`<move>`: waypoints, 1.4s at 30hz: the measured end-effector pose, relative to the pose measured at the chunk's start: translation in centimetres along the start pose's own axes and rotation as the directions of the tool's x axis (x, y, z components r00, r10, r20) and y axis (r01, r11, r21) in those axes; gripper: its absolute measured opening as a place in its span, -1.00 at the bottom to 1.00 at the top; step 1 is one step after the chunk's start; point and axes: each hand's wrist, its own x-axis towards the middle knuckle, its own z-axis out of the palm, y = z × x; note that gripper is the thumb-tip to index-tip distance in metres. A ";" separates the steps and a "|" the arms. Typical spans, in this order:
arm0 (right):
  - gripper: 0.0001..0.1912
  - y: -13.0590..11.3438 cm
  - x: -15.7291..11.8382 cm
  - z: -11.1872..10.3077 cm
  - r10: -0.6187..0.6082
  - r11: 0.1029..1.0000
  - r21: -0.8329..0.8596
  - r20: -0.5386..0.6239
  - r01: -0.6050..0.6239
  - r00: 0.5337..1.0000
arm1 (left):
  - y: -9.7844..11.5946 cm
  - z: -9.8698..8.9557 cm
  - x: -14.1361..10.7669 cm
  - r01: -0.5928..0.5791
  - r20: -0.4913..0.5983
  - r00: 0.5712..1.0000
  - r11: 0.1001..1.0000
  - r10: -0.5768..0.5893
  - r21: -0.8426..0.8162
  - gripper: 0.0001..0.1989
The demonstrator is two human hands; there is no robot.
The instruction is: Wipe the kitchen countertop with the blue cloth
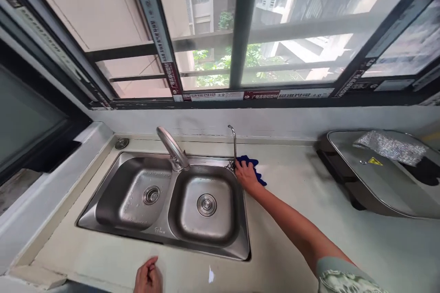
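Right grip (245, 175) on blue cloth (255, 170), at base of thin tap (234, 144); left grip (147, 277) low at desk (292, 201) edge

Right grip with fingers pressed together, lying over the cloth; whether pinching or only pressing, impossible to tell from this view. Cloth on the desk, just behind the right corner of the steel double sink (206, 160) and touching the tap base or very near it. Right arm stretched across the desk from lower right, with patterned sleeve (343, 277) at the picture's edge. Left grip half curled, nothing visible inside, near the desk's front edge below the sink, well apart from the right grip. Curved large faucet (171, 149) at the back of the sink, between the two basins. Farther right, on the desk, a metal-topped appliance (381, 183) with a silver scouring pad (390, 147) on it. Above everything, a window (240, 32).
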 end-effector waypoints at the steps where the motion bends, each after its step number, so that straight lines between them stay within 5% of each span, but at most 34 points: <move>1: -0.60 -0.3 -0.6 -0.1 -0.013 1.000 -0.007 0.006 0.013 1.000 | 0.2 -0.1 -0.1 -0.021 -0.013 1.000 1.000 0.021 -0.017 -0.70; 11: -0.66 -3.3 -10.0 0.4 -0.145 0.988 -0.040 0.046 0.147 0.988 | -0.6 0.2 -0.6 -0.148 -0.035 0.989 0.984 0.145 -0.097 -0.72; 15: -0.46 -3.5 -11.8 1.0 -0.138 0.990 -0.030 0.014 0.138 0.990 | -0.6 0.2 -0.6 -0.172 -0.089 0.983 0.978 0.162 -0.121 -0.71; 21: -0.50 -2.2 -8.6 1.2 -0.056 0.998 -0.026 -0.016 0.056 0.998 | -0.5 0.0 -0.6 -0.226 -0.085 0.973 0.967 0.216 -0.118 -0.70; 30: -0.67 -1.8 -1.9 1.0 -0.016 0.999 -0.032 0.003 0.016 1.000 | 0.1 -0.3 -0.7 -0.118 -0.056 0.992 0.992 0.115 -0.051 -0.71; 37: -0.62 -2.8 -2.6 1.1 0.029 0.999 -0.036 0.018 -0.028 0.999 | 0.0 -0.2 -0.6 -0.111 -0.057 0.992 0.993 0.109 -0.038 -0.73; 42: -0.68 -2.6 -5.3 0.8 -0.046 0.999 -0.012 0.036 0.047 0.998 | -1.0 0.3 -0.5 -0.235 -0.092 0.969 0.971 0.230 -0.047 -0.73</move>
